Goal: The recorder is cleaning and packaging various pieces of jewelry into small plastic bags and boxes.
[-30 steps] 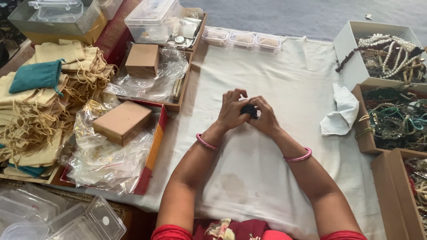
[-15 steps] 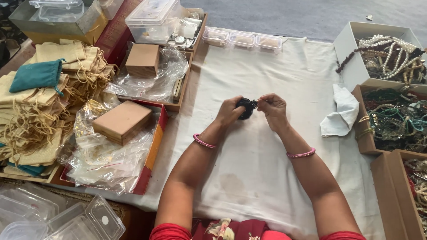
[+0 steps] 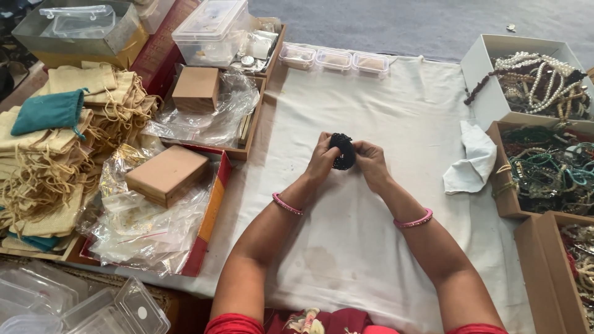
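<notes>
Black beaded bracelet [image 3: 342, 151] sits at frame centre, raised just above the white cloth [image 3: 346, 247], pinched between left hand [image 3: 322, 162] and right hand [image 3: 371, 163], fingers closed on its rim. Recommended handling: even tension on both sides, kept over the cloth so loose beads stay clear of the jewellery boxes [image 3: 495, 74] at right.

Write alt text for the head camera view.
Both hands, left hand and right hand, hold a black beaded bracelet above a white cloth. Boxes of beaded jewellery stand on the right; drawstring pouches and small brown boxes on the left.
</notes>
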